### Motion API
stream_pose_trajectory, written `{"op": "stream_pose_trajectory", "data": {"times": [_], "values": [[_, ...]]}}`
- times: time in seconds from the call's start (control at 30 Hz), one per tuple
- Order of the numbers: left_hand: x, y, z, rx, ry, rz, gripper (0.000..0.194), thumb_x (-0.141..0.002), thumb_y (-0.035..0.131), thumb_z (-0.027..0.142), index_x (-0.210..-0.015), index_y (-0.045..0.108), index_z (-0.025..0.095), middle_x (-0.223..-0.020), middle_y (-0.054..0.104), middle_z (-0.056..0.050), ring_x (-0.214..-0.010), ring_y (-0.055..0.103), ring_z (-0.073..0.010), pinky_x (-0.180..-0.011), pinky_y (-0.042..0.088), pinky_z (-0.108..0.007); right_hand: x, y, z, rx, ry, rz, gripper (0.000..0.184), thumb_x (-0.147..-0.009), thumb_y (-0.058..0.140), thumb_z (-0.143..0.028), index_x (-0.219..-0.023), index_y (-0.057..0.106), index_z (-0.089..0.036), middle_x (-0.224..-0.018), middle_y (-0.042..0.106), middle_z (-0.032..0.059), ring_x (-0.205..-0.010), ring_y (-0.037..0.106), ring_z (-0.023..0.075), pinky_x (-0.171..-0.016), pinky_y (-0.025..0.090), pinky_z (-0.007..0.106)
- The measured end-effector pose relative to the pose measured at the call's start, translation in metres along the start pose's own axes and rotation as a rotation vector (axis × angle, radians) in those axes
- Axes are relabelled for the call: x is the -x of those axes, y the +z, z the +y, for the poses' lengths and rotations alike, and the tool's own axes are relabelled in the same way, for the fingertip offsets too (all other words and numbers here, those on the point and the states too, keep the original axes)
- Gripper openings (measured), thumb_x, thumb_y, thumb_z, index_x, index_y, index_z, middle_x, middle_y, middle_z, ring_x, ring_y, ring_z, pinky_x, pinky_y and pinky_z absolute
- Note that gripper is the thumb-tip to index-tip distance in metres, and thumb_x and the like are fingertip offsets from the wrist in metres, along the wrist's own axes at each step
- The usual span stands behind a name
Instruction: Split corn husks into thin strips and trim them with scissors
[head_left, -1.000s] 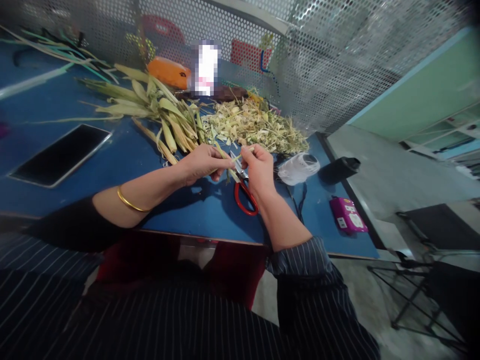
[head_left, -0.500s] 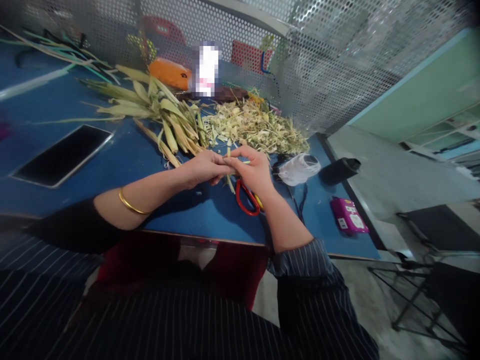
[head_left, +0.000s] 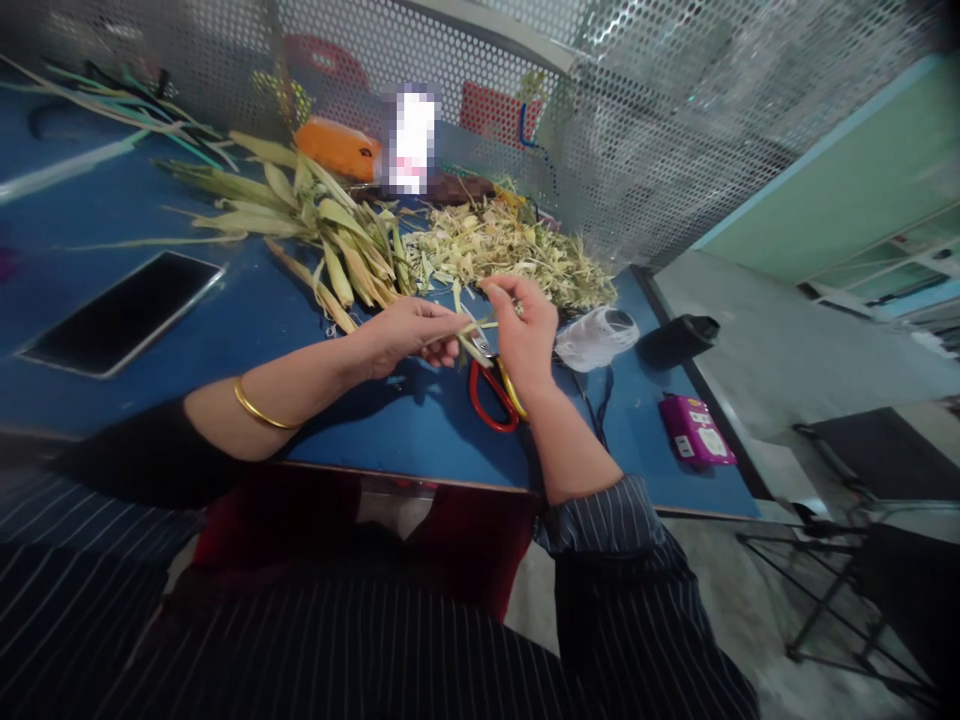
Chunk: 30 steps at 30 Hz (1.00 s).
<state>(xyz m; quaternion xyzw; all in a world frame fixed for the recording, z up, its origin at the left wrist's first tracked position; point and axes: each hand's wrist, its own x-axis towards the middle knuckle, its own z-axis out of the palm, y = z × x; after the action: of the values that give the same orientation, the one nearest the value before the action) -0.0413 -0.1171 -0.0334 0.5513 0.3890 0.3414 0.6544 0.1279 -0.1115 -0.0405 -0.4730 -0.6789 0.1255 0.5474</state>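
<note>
My left hand (head_left: 409,335) is closed, pinching pale green corn husk strips (head_left: 476,352) between thumb and fingers above the table. Just to its right, my right hand (head_left: 529,335) is raised, thumb and forefinger pressed together; what they hold, if anything, is too small to make out. Scissors (head_left: 475,385) with one red and one yellow handle loop lie beneath, partly covered by the husk strips and my right hand. A bundle of corn husks (head_left: 345,250) spreads beyond my left hand. Behind my right hand is a heap of husk scraps (head_left: 502,240).
The blue table (head_left: 420,440) bears a phone (head_left: 124,312) at left. White thread (head_left: 596,338), a black spool (head_left: 679,342) and a purple packet (head_left: 696,430) stand at right. An orange object (head_left: 337,148) and a blurred bright screen (head_left: 412,140) are before the perforated metal screen (head_left: 480,60).
My hands were together over the husk strips; now they are apart. The right hand has moved right and slightly up, uncovering more of the scissors. The left hand keeps hold of the husk.
</note>
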Motion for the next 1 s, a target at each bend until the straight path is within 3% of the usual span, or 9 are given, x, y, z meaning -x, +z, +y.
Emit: {"op": "stream_pose_trajectory", "data": {"times": [0.07, 0.13, 0.23, 0.37, 0.5, 0.67, 0.8, 0.9, 1.0], "values": [[-0.002, -0.002, 0.001, 0.133, -0.016, 0.047, 0.022, -0.080, 0.066, 0.035, -0.080, 0.072, 0.014, -0.073, 0.071, -0.008, -0.062, 0.065, -0.0142, -0.059, 0.051, -0.026, -0.001, -0.007, -0.010, 0.118, -0.092, 0.114, 0.019, -0.090, 0.053, -0.037, -0.085, 0.063, -0.022, -0.092, 0.064, 0.0050, -0.093, 0.057, 0.0189, -0.088, 0.042, 0.036], [-0.004, -0.003, 0.002, 0.232, 0.011, 0.095, 0.016, -0.079, 0.066, 0.028, -0.082, 0.072, 0.014, -0.081, 0.073, -0.009, -0.071, 0.068, -0.0154, -0.069, 0.054, -0.027, 0.002, -0.010, -0.018, 0.196, -0.112, 0.116, 0.028, -0.091, 0.050, -0.041, -0.075, 0.061, -0.021, -0.081, 0.062, 0.0041, -0.085, 0.056, 0.0183, -0.084, 0.041, 0.035], [-0.005, -0.004, 0.002, 0.263, 0.132, 0.152, 0.010, -0.076, 0.070, 0.021, -0.079, 0.070, 0.012, -0.083, 0.073, -0.008, -0.075, 0.068, -0.0135, -0.076, 0.054, -0.026, 0.010, -0.002, -0.023, 0.214, -0.033, -0.100, 0.040, -0.088, 0.053, -0.048, -0.061, 0.057, -0.020, -0.066, 0.056, 0.0014, -0.067, 0.050, 0.0143, -0.069, 0.039, 0.030], [-0.007, -0.002, -0.002, 0.236, 0.178, 0.205, 0.016, -0.075, 0.071, 0.018, -0.089, 0.070, 0.010, -0.083, 0.074, -0.008, -0.068, 0.066, -0.0118, -0.068, 0.053, -0.024, 0.017, 0.014, -0.017, 0.035, 0.220, -0.381, 0.040, -0.081, 0.060, -0.050, -0.057, 0.058, -0.018, -0.056, 0.054, -0.0008, -0.055, 0.045, 0.0112, -0.058, 0.035, 0.026], [-0.009, 0.000, -0.005, 0.276, 0.165, 0.228, 0.030, -0.073, 0.072, 0.015, -0.101, 0.067, 0.010, -0.081, 0.074, -0.008, -0.063, 0.065, -0.0126, -0.059, 0.053, -0.025, 0.018, 0.018, -0.012, -0.139, 0.255, -0.426, 0.030, -0.085, 0.055, -0.038, -0.063, 0.060, -0.018, -0.062, 0.058, -0.0005, -0.060, 0.049, 0.0118, -0.063, 0.038, 0.026], [-0.008, 0.000, -0.005, 0.316, 0.171, 0.327, 0.030, -0.067, 0.076, 0.013, -0.096, 0.067, 0.010, -0.077, 0.073, -0.005, -0.069, 0.068, -0.0131, -0.065, 0.055, -0.024, 0.017, 0.014, -0.017, -0.140, 0.178, -0.475, 0.029, -0.085, 0.051, -0.027, -0.058, 0.053, -0.019, -0.061, 0.054, -0.0017, -0.064, 0.048, 0.0121, -0.067, 0.038, 0.026], [-0.007, -0.001, -0.003, 0.288, 0.137, 0.359, 0.030, -0.067, 0.073, 0.009, -0.096, 0.066, 0.011, -0.075, 0.072, -0.004, -0.062, 0.065, -0.0112, -0.062, 0.054, -0.024, 0.018, 0.015, -0.021, -0.140, 0.171, -0.513, 0.031, -0.086, 0.050, -0.027, -0.057, 0.054, -0.019, -0.059, 0.053, -0.0025, -0.063, 0.048, 0.0121, -0.067, 0.038, 0.026], [-0.007, -0.003, 0.000, 0.289, 0.110, 0.323, 0.028, -0.067, 0.071, 0.009, -0.094, 0.066, 0.010, -0.074, 0.071, -0.004, -0.062, 0.065, -0.0114, -0.064, 0.055, -0.025, 0.018, 0.012, -0.021, -0.032, 0.109, -0.489, 0.033, -0.089, 0.050, -0.033, -0.059, 0.056, -0.020, -0.060, 0.054, -0.0016, -0.061, 0.049, 0.0127, -0.066, 0.038, 0.027], [-0.006, -0.007, 0.006, 0.269, 0.066, 0.308, 0.022, -0.067, 0.071, 0.013, -0.089, 0.067, 0.011, -0.072, 0.070, -0.004, -0.066, 0.066, -0.0124, -0.069, 0.055, -0.027, 0.014, 0.004, -0.018, 0.194, -0.048, -0.237, 0.032, -0.091, 0.050, -0.042, -0.069, 0.058, -0.021, -0.072, 0.058, 0.0024, -0.073, 0.052, 0.0162, -0.072, 0.039, 0.030]]}}
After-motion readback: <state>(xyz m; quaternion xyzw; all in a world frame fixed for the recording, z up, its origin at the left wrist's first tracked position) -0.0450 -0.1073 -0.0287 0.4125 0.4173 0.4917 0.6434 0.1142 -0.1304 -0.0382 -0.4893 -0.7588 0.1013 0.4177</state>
